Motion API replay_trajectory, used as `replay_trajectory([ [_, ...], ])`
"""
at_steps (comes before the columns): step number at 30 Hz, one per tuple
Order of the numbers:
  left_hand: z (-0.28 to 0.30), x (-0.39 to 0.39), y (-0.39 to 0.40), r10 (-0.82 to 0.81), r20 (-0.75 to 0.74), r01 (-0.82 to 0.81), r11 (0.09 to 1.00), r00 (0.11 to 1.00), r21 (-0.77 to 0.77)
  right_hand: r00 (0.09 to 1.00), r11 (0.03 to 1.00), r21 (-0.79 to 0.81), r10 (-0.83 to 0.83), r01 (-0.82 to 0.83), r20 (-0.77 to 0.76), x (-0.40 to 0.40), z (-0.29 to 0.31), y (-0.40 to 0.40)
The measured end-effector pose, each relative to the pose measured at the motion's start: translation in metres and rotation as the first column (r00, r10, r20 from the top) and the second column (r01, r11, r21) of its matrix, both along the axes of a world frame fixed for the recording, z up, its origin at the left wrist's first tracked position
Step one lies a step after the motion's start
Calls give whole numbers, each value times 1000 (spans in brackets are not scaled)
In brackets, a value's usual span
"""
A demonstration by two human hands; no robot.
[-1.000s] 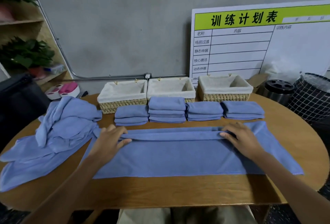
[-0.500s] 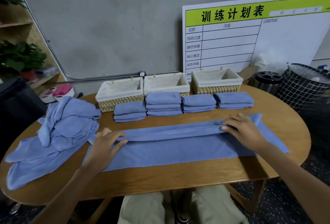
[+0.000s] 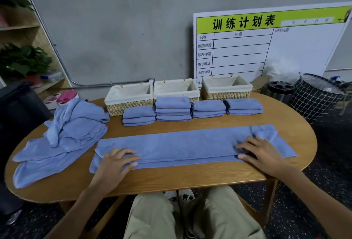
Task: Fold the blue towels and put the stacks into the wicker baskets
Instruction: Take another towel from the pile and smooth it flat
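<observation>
Landmark: the oval wooden table (image 3: 171, 179) — every place below is given relative to it.
Long towel (image 3: 190, 146): a blue towel folded lengthwise into a band, lying flat along the table's near half, its two long edges meeting in a seam just short of the near rim.
Left hand (image 3: 112, 164): on the band's left end, fingers curled over the folded edge and holding it down against the tabletop.
Right hand (image 3: 262, 153): on the band's right end, fingers spread and nearly straight, pressing the cloth flat — nothing is gripped; beyond it the towel's corner lies rumpled.
Unfolded pile (image 3: 74, 124): loose blue towels heaped on the table's left end, with two of them trailing toward the near left rim.
Folded stacks: four in a row across the table's middle, behind the long towel — first stack (image 3: 139, 118) at left, second stack (image 3: 173, 109) the tallest, third stack (image 3: 208, 109), fourth stack (image 3: 243, 107) at right.
Wicker baskets: three along the table's far edge, each with a pale cloth lining and no towel inside — left basket (image 3: 129, 99), middle basket (image 3: 176, 88), right basket (image 3: 226, 88); the stacks sit just in front of them.
Schedule board (image 3: 266, 46): white with a green header, leaning on the wall behind the table's right end.
Mesh bin (image 3: 316, 99): black, just off the table's right end.
</observation>
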State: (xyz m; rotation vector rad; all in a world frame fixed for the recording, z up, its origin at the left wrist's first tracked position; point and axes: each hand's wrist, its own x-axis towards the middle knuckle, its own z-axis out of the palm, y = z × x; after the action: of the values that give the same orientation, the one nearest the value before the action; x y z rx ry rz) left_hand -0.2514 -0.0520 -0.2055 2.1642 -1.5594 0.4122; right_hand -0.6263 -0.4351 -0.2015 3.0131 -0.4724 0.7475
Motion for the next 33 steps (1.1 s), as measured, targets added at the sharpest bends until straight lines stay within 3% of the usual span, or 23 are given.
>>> replay_trajectory([
  [8,17,2,30,10,186,-42,985,982,167,998,998,29,-63,62,18,-23,9,7],
  [14,38,-22,-17,81,118,-89,994,990,61,958,961,-21,-271,275,95,9,37,26],
  [17,52,-53,-88,74,-105,-63,992,992,109,952,955,122,-285,271,114,66,47,49],
  [20,51,-77,-137,118,-112,-74,937,987,341,963,940,209,-259,268,-68,116,44,69],
  [22,39,-77,-144,187,-123,-99,853,975,512,924,920,223,-255,323,-287,123,29,69],
  [24,25,-64,-133,252,-127,-132,799,959,587,880,896,244,-255,371,-402,116,16,62],
  [33,24,10,-40,420,-59,-296,725,905,621,865,888,239,-268,393,-425,105,12,52],
])
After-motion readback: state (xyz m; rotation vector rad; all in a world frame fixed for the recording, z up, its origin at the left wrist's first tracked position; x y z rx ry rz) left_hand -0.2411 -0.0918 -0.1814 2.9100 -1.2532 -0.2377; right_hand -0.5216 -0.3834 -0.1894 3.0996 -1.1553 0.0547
